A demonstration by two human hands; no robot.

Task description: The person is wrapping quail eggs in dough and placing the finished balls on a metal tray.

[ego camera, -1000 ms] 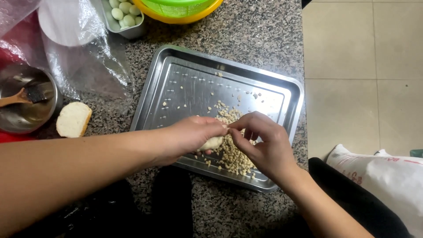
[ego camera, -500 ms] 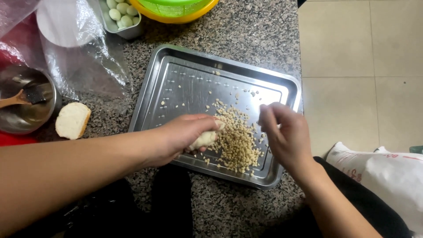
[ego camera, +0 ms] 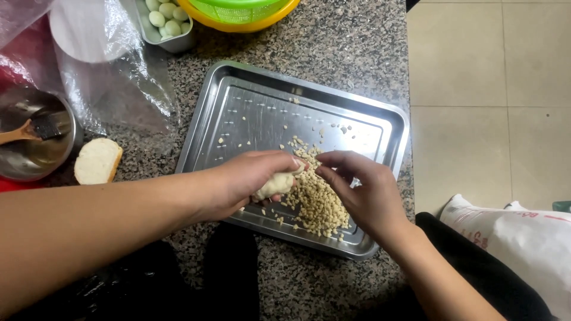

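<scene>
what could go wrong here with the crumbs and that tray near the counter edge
The crumb pile sits close to the near rim of the metal tray, so bits pinched off the pale lump in the left hand could spill onto the counter. The tray's right end lies near the counter edge; a push from the right hand might slide it toward the floor.

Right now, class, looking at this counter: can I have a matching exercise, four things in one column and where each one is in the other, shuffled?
Things:
1. dough lump
2. bread slice
3. brush
4. crumbs

Places:
A. on the counter, left of the tray
B. in the metal bowl
C. piled in the tray's near right part
D. in the left hand

Pairs: 1-D, 2-A, 3-B, 4-C
</scene>
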